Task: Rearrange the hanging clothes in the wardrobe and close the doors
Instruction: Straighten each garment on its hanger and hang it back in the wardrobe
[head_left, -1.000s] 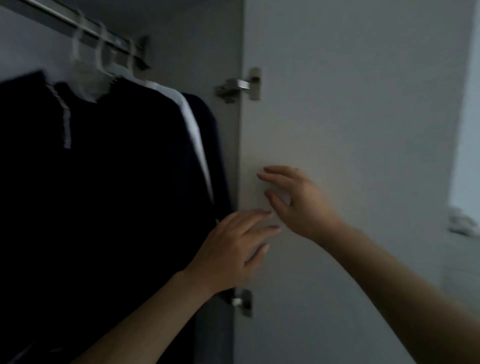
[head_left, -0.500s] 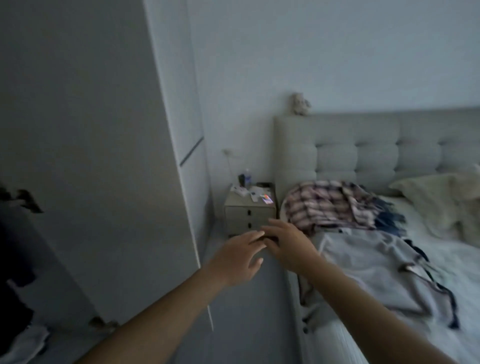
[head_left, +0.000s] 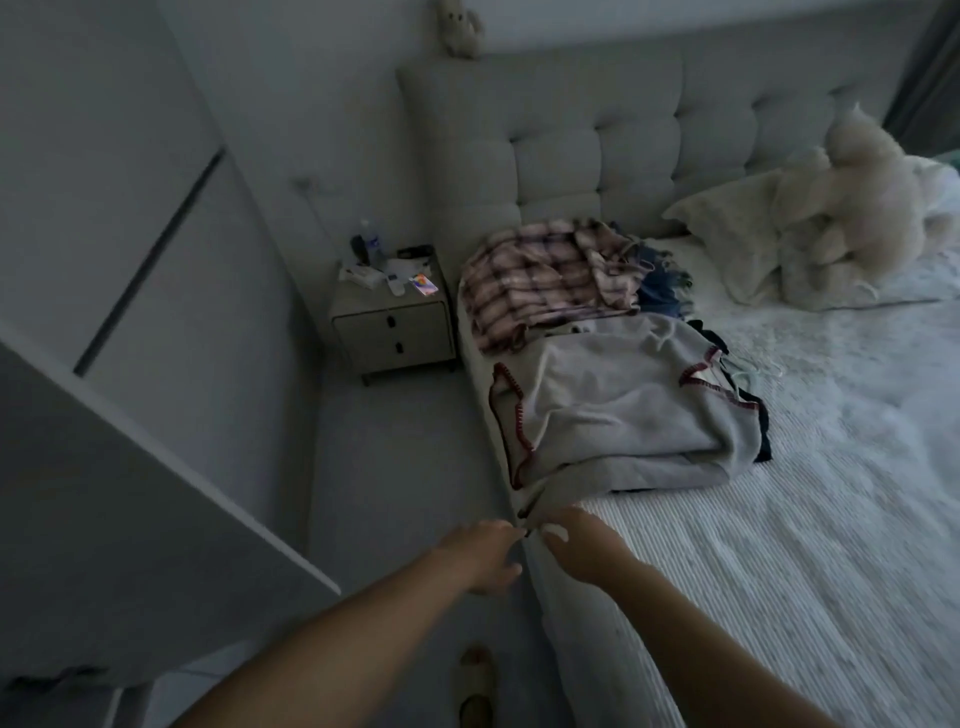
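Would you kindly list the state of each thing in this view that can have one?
wardrobe door: open, swung out.
grey garment: lying crumpled on the bed, its corner hanging over the edge.
plaid garment: heaped by the headboard.
nightstand drawers: both shut.
left hand: at the grey garment's corner; grip unclear.
right hand: at the same corner; grip unclear.

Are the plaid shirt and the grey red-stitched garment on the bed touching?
Touching: the head view shows the plaid shirt lying against the grey red-stitched garment, no gap visible.
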